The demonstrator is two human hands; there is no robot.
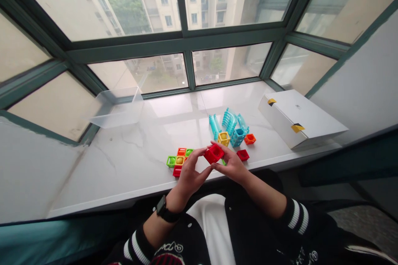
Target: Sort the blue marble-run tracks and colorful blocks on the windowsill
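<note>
Both of my hands hold one red cube block (214, 153) just above the near edge of the white marble sill (130, 161). My left hand (190, 174) pinches it from the left, and my right hand (231, 165) grips it from the right and below. Left of the hands, a flat cluster of green, orange, yellow and red blocks (178, 160) lies on the sill. Behind the hands stand a yellow cube (224, 138), a blue cube (238, 136), an orange piece (250, 138) and curved light-blue track pieces (228, 121). A second red piece (243, 155) rests by my right hand.
A clear plastic bin (115, 107) sits tilted at the back left of the sill. A white cardboard box (300, 120) with yellow tape lies at the right. Window frames (186, 35) enclose the sill on three sides. My lap is below the sill's edge.
</note>
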